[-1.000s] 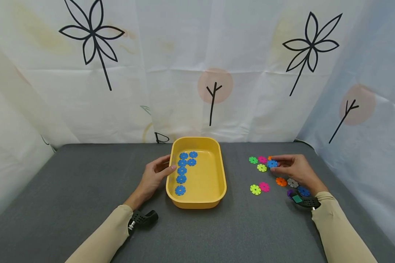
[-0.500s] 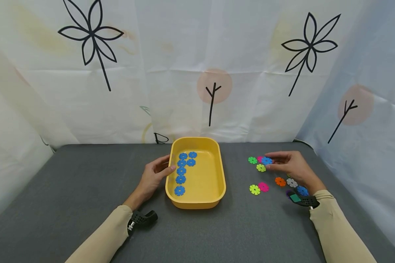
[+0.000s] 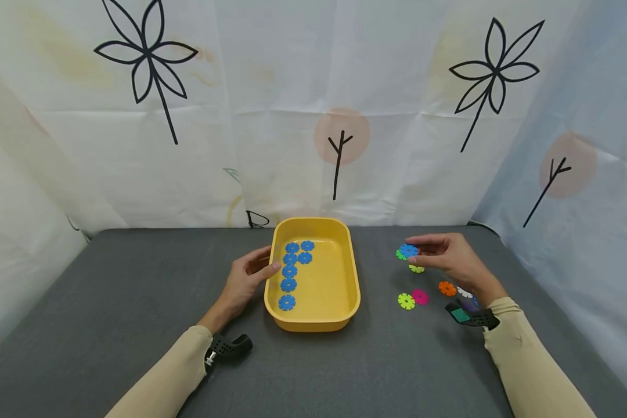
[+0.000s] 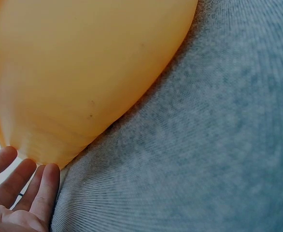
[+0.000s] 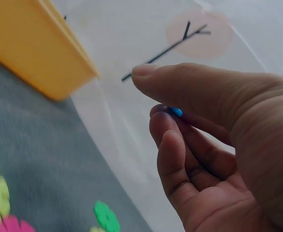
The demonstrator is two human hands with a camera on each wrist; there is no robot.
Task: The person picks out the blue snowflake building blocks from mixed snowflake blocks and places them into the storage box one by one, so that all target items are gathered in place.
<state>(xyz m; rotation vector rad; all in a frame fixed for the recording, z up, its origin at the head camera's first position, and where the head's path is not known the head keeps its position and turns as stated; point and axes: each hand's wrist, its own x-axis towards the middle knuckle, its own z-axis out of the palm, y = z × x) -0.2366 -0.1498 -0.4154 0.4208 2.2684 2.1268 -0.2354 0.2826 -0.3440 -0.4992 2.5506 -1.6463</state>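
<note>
My left hand (image 3: 242, 285) holds the left rim of a yellow plastic tray (image 3: 328, 281), thumb over the edge. Its fingertips (image 4: 49, 175) lie along the outer wall in the left wrist view. Several blue flower-shaped discs (image 3: 289, 271) lie in a rough column along the tray's left side. To the right of the tray, my right hand (image 3: 458, 259) pinches one blue flower-shaped disc (image 3: 409, 250) between thumb and fingers. Only a sliver of that disc shows in the right wrist view. It overlaps a green disc (image 3: 400, 255) in the head view.
More flower-shaped discs lie on the grey cloth around the right hand: yellow-green (image 3: 406, 301), pink (image 3: 420, 297), orange (image 3: 447, 288) and a pale one (image 3: 464, 292) partly under the wrist. Another yellow-green disc (image 3: 416, 269) sits below the fingers. A printed curtain (image 3: 397, 174) hangs behind the table.
My right hand has moved left with the blue disc, from over the right part of the loose discs to over the green one. The left hand and tray stay put.
</note>
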